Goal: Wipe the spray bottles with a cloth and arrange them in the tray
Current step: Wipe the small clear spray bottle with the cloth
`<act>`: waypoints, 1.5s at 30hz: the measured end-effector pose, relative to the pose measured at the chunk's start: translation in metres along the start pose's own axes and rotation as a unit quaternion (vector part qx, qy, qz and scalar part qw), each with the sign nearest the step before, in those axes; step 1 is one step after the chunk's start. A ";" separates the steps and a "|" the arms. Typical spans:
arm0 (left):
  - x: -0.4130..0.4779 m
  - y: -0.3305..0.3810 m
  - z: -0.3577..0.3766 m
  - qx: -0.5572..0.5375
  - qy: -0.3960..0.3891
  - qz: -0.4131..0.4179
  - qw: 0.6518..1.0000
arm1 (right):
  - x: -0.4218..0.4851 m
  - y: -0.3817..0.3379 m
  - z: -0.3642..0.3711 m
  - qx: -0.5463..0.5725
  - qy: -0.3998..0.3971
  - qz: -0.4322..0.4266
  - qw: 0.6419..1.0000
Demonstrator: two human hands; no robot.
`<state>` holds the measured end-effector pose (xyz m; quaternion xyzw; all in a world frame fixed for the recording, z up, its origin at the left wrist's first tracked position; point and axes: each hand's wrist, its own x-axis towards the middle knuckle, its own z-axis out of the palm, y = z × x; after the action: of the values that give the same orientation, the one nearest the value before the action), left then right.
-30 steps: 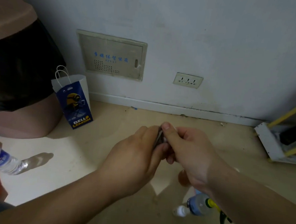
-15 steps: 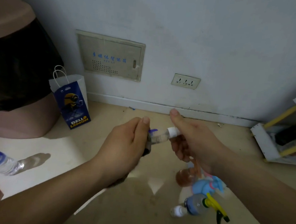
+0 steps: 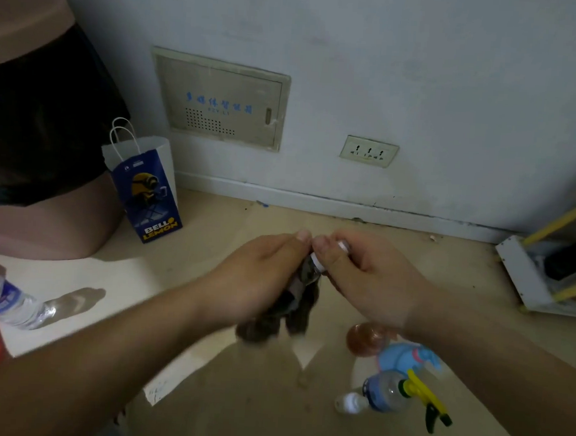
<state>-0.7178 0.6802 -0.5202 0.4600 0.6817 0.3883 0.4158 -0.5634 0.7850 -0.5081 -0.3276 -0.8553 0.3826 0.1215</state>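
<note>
Small spray bottle (image 3: 316, 262) — axis laid between hands: cap (image 3: 343, 245) pinched by right hand (image 3: 373, 283), body gripped through cloth (image 3: 300, 297) by left hand (image 3: 259, 276).

Both forearms are extended forward and converged at centre. The left hand (image 3: 259, 280) is curled around a dark cloth (image 3: 300, 304). A small bottle (image 3: 316, 262) is pinched by the right hand (image 3: 373, 283). Thumb tips are held nearly touching.
</note>
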 end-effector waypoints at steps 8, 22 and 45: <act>-0.002 0.005 -0.004 -0.259 -0.134 -0.170 0.941 | 0.000 0.005 -0.017 0.088 -0.048 -0.006 0.995; 0.006 -0.019 0.003 -0.299 -0.163 -0.198 0.919 | -0.004 0.008 -0.004 0.111 -0.136 0.044 0.983; -0.004 -0.006 0.012 -0.179 0.086 -0.158 0.967 | -0.002 0.011 0.004 0.334 -0.061 0.182 0.923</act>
<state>-0.7075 0.6767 -0.5290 0.2294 0.6985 0.4717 0.4868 -0.5588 0.7869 -0.5190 -0.3940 -0.6094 0.6808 0.0994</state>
